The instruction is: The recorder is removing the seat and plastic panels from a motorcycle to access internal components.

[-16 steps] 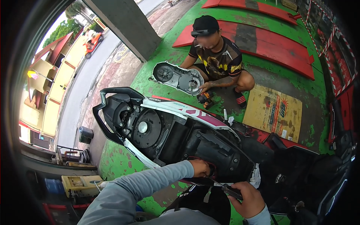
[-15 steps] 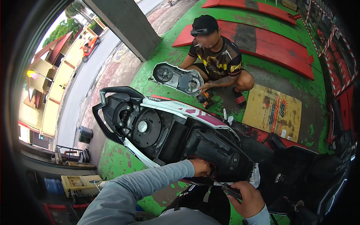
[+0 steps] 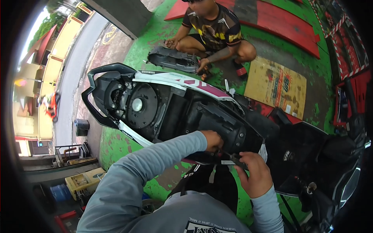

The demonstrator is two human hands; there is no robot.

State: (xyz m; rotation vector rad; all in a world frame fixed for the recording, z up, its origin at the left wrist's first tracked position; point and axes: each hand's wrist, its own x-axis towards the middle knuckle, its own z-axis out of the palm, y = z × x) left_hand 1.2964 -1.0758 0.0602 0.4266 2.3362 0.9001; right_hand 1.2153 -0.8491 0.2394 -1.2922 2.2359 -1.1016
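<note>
A motor scooter with its seat off lies across the view, its black under-seat body (image 3: 217,119) open to me. My left hand (image 3: 212,140) reaches over its near edge, fingers curled down; what they grip is hidden, with a bit of red showing beside them. My right hand (image 3: 255,174) is closed around the dark handle of what looks like a screwdriver (image 3: 239,160), which points left toward my left fingers. Its tip cannot be made out. The white and pink side panel (image 3: 178,80) runs along the scooter's far side.
Across the scooter a person (image 3: 213,29) squats, holding a grey metal engine cover (image 3: 173,61). A cardboard sheet (image 3: 276,87) lies on the green floor behind. The black grab rail (image 3: 88,91) sticks out at the left; a yellow box (image 3: 83,182) stands lower left.
The view has shifted, so the scooter sits higher and slightly left. Across from me, the person has tipped the engine cover down. My hands remain close together at the scooter's near edge.
</note>
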